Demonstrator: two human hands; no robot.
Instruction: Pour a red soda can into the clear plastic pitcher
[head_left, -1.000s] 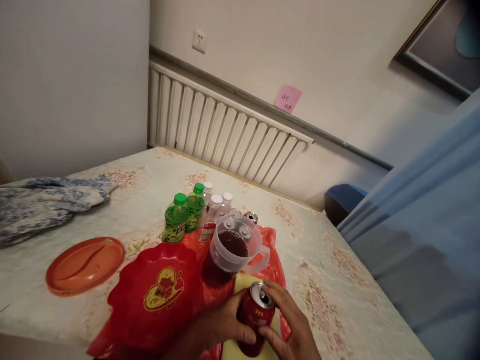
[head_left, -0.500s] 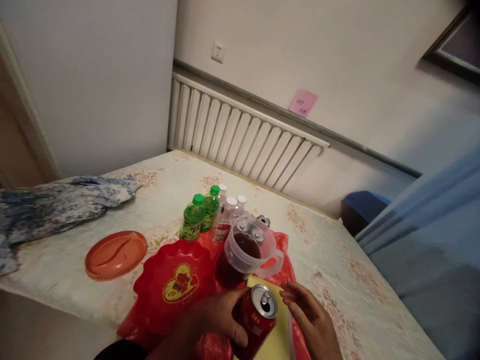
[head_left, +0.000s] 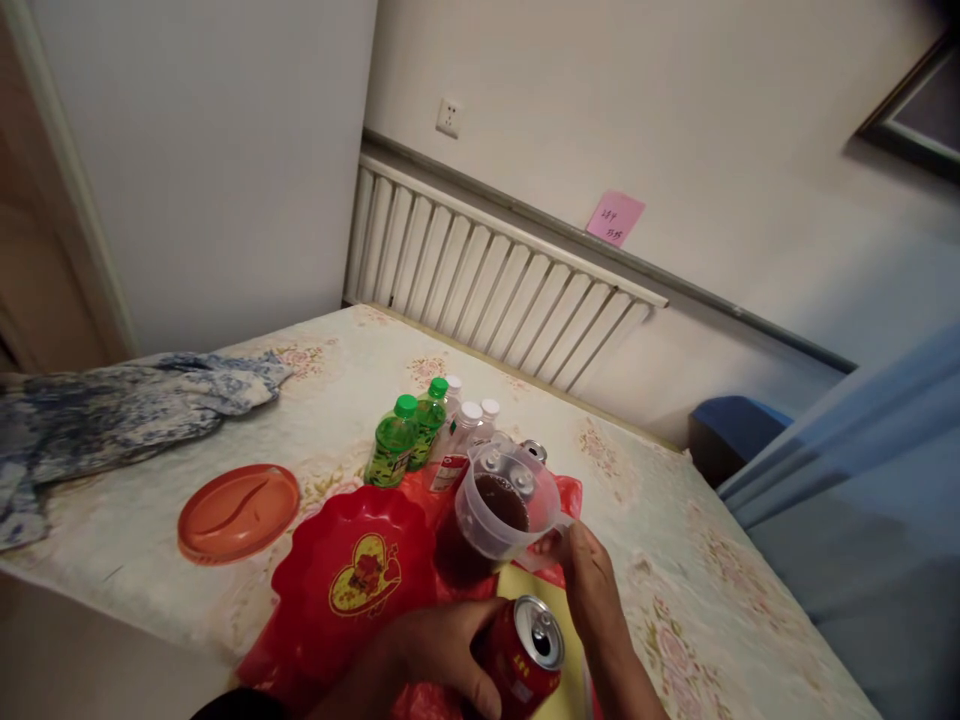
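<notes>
Right hand (head_left: 592,565) has gone far, clamping the handle (head_left: 535,561) of the untipped jug (head_left: 484,535); left hand (head_left: 446,645) clamps the near, already opened can (head_left: 523,660).

At six o'clock I make out, even from this far off, a can (head_left: 525,660) with a shiny metal top, and beyond it a smooth, translucent plastic pitcher (head_left: 491,530). Seven gives me a glossy plastic tray (head_left: 326,555); eight, a shiny plastic lid (head_left: 225,520); nine, rumpled matt cloth (head_left: 150,410); two, a matt paper note (head_left: 615,218).
</notes>
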